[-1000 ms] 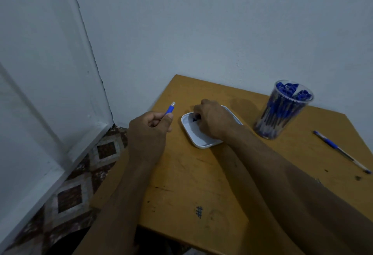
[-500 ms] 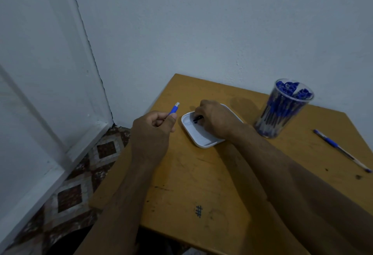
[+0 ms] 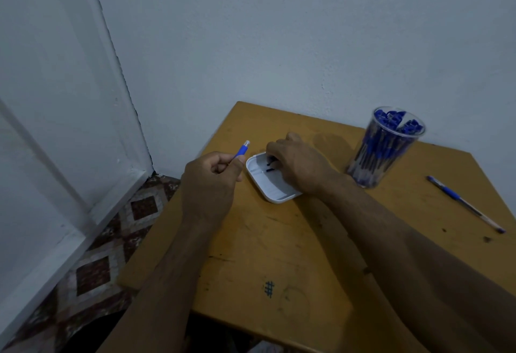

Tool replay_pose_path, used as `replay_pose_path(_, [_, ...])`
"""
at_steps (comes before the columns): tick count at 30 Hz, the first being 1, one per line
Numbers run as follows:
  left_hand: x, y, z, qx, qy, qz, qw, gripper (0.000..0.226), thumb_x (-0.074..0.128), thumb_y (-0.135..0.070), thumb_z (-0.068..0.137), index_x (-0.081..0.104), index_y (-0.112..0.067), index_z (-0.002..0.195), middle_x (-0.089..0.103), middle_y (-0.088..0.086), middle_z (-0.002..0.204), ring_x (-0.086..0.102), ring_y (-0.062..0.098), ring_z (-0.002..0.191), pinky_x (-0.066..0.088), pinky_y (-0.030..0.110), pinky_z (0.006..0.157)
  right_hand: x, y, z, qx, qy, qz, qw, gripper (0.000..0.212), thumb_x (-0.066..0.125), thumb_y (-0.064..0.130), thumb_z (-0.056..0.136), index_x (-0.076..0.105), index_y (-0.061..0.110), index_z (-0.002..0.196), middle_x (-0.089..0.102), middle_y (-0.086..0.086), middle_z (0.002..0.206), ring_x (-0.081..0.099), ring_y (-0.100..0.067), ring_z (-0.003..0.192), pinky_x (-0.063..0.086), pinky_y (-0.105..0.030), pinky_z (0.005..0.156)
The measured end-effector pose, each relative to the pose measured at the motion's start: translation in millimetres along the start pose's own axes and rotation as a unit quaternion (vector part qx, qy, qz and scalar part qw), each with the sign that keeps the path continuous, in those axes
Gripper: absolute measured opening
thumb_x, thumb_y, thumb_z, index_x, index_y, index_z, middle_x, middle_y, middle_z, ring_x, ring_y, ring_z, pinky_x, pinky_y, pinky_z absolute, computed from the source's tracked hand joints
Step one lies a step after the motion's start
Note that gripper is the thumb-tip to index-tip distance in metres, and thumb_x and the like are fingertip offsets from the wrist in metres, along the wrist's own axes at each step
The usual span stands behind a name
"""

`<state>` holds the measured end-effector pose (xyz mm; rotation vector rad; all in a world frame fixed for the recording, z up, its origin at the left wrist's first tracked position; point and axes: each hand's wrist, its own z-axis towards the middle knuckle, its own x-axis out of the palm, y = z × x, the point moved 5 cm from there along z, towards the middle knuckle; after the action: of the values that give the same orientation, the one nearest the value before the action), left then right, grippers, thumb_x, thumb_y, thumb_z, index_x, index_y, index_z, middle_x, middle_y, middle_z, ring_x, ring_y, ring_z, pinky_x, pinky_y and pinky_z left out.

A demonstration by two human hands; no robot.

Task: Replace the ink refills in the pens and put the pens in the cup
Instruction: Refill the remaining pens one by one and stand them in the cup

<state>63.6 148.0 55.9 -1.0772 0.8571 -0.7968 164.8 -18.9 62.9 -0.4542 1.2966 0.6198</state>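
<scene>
**Entry: pen barrel in hand, small parts picked from tray**

Since the earlier frame, little has shifted: the right hand [image 3: 300, 167] has drawn its fingertips slightly back over the upper corner of the white tray [image 3: 275, 194], uncovering two short dark pieces [image 3: 270, 165] on the tray floor; the left hand [image 3: 210, 182] sits marginally higher.

- Left grip: closed round a blue pen barrel [image 3: 240, 151], whose pale end points toward the upper left of the frame. Held above the counter [image 3: 279, 255], just left of the tray.
- Right grip: fingers curled down into the tray at the dark pieces. Whether they pinch one cannot be told; the fingertips are hidden behind the knuckles.
- Cup [image 3: 384, 147]: clear, upright, upper right of the frame, packed with blue-capped pens. Well apart from both hands.
- Loose pen [image 3: 465, 204]: lies diagonally on the counter at the right edge, untouched.
- Counter marking: an inked hash sign [image 3: 269, 289] near the lower centre.

Judgement: the held pen is mid-assembly. The right hand appears to be selecting a small part from the tray to fit to the barrel; only afterward can this pen go to the cup. The loose pen probably awaits the same treatment.
</scene>
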Motion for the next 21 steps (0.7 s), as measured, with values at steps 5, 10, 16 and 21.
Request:
replay_pose_path(5, [13,-7,-9,0.031,0.027,-0.011,0.999,0.014,0.071,-0.033,0.095,0.076,-0.021,0.094,0.072,-0.004,0.069,0.063,0.008,0.058,0.054,0.033,0.057,-27,7,-20,0.002,-0.003,-0.049,0.999,0.021,0.058,0.016,0.096,0.058,0.031,0.111,0.066,0.009,0.096,0.039,-0.014,0.090,0.031,-0.036,0.077])
replay_pose_path(10, [36,-18,-23,0.065,0.060,-0.026,0.996,0.018,0.071,-0.029,0.095,0.077,-0.013,0.100,0.073,-0.003,0.070,0.063,0.009,0.058,0.051,0.027,0.053,-71,-1,-68,0.046,0.061,0.140,0.987,0.028,0.058,0.009,0.096,0.077,0.022,0.111,0.074,0.010,0.105,0.060,-0.004,0.093,0.044,-0.016,0.084])
replay_pose_path(16, [74,-30,-53,0.062,0.147,-0.072,0.985,0.010,0.075,-0.022,0.091,0.076,-0.014,0.096,0.073,0.004,0.070,0.066,0.006,0.059,0.049,0.019,0.055,-83,-27,-142,0.115,-0.051,0.232,0.964,0.014,0.076,0.018,0.089,0.078,0.019,0.103,0.067,0.016,0.087,0.062,-0.001,0.082,0.045,-0.011,0.070])
replay_pose_path(21, [104,-32,-81,0.072,0.224,-0.067,0.970,0.004,0.075,-0.019,0.090,0.076,-0.023,0.093,0.072,0.000,0.069,0.067,0.021,0.065,0.057,0.034,0.062,-75,-42,-190,0.189,-0.131,0.321,0.919,0.019,0.071,0.028,0.091,0.080,0.019,0.105,0.068,0.016,0.088,0.062,-0.005,0.082,0.048,-0.018,0.070])
